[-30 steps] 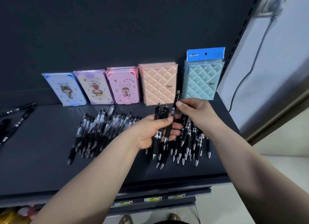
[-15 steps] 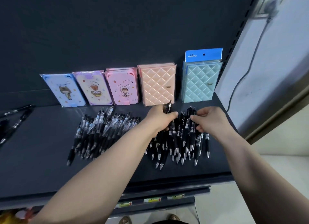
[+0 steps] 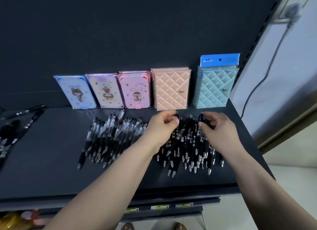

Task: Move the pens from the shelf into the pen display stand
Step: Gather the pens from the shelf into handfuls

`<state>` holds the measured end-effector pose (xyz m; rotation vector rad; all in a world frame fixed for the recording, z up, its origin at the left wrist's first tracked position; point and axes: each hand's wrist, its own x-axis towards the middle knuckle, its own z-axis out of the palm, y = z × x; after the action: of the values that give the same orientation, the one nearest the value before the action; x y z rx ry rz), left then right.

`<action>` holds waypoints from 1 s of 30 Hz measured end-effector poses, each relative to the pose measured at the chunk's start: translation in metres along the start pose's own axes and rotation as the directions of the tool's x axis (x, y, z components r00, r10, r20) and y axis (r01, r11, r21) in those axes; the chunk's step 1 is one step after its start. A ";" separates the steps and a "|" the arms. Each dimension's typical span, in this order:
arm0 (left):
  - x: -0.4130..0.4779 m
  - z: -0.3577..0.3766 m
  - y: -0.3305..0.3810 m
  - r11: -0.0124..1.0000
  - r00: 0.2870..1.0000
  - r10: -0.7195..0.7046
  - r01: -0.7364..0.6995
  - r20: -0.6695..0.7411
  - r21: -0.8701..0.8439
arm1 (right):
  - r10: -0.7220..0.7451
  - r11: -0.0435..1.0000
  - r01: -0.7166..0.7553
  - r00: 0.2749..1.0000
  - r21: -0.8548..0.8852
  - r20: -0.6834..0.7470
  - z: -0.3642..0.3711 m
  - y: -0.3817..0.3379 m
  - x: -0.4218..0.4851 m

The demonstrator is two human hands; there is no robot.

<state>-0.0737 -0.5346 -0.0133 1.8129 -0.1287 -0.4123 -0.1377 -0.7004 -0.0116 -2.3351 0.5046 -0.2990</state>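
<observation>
A heap of black pens [image 3: 188, 145] lies on the right side of the dark shelf [image 3: 51, 164], tips toward me. My left hand [image 3: 159, 128] rests on the heap's far left end, fingers curled around the upper ends of some pens. Over the far right end is my right hand [image 3: 219, 130], thumb and fingers pinching the top of one black pen [image 3: 200, 117]. A second heap, of clear-barrelled pens [image 3: 109, 135], lies to the left of my left arm, untouched. No pen display stand is in view.
Several packaged notebooks [image 3: 171, 89] lean against the dark back panel behind the pens. More black pens [image 3: 25, 123] lie at the shelf's left edge. The shelf ends at the right by a white wall with a hanging power cord [image 3: 257, 85]. Price labels [image 3: 159, 207] line the front rail.
My left hand, which held a bundle of black pens up off the shelf, has come down onto the heap and moved to its far end. My right hand has lowered to the heap too.
</observation>
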 end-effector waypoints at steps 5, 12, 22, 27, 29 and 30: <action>-0.014 -0.078 0.002 0.981 0.957 0.158 -0.181 -0.242 -0.075 | -0.154 0.983 0.153 0.988 0.101 -0.002 0.023 -0.066 -0.004; -0.044 -0.263 -0.038 0.905 0.802 0.358 -0.171 -0.478 0.391 | -0.361 0.922 0.344 0.929 0.176 0.077 0.136 -0.187 -0.028; -0.037 -0.488 -0.138 0.732 0.854 0.288 0.096 -0.434 0.675 | -0.323 0.946 0.313 0.899 0.083 0.295 0.333 -0.322 -0.070; 0.010 -0.516 -0.146 0.615 0.923 0.255 0.076 -0.289 0.785 | -0.259 0.961 0.275 0.907 0.000 0.331 0.378 -0.345 -0.075; 0.024 -0.519 -0.151 0.569 0.947 0.226 0.060 -0.227 0.820 | -0.262 0.957 0.288 0.910 -0.036 0.323 0.389 -0.351 -0.072; 0.028 -0.520 -0.153 0.550 0.955 0.212 0.059 -0.208 0.833 | -0.266 0.953 0.299 0.909 -0.057 0.322 0.394 -0.353 -0.070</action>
<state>0.1119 -0.0258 -0.0474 2.8002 -0.2295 0.0294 0.0335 -0.1967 -0.0525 -2.4971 0.0249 -0.0329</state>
